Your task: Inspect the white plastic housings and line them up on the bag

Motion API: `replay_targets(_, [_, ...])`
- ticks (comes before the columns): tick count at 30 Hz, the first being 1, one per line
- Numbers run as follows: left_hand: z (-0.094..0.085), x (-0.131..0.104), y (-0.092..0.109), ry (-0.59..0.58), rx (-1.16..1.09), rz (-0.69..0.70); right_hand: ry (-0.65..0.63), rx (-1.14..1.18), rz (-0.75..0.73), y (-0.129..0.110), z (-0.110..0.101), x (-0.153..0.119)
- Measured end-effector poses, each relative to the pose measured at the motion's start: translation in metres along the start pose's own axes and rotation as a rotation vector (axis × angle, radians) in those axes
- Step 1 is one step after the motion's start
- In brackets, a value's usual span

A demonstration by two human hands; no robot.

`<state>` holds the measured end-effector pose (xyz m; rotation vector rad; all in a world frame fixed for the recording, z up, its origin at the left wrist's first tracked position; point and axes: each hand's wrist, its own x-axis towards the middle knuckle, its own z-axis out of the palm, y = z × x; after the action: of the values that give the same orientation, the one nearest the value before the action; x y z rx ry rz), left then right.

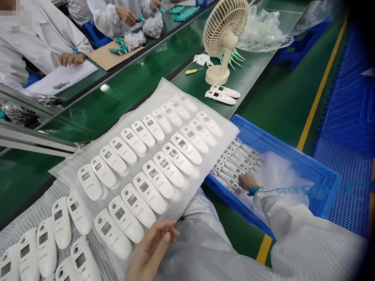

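Left hand: the left hand (152, 249) lies nearest, fingers loosely curled, pinching the near edge of the translucent white foam sheet (88, 164).
Sheet load: two rows of white oblong plastic casings (158, 177) with small windows lie on it.
Right hand: the right hand (247, 182) reaches into the blue plastic crate (322, 175), fingertips on more packed casings; its grip seems loose, hard to tell.
Beyond: a cream desk fan (224, 35) stands on the green conveyor belt (140, 78).
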<state>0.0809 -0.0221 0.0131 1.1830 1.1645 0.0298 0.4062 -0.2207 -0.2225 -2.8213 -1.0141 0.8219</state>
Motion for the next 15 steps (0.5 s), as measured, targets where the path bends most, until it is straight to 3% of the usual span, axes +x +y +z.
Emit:
replay_targets(7, [-0.006,-0.001,-0.003,0.050,0.017,-0.042,0.010,-0.110,-0.180,-0.006,0.040,0.006])
replay_targets(15, [-0.008,0.000,-0.004,-0.029,0.059,-0.051,0.082,-0.185,-0.271,0.002,0.053,0.008])
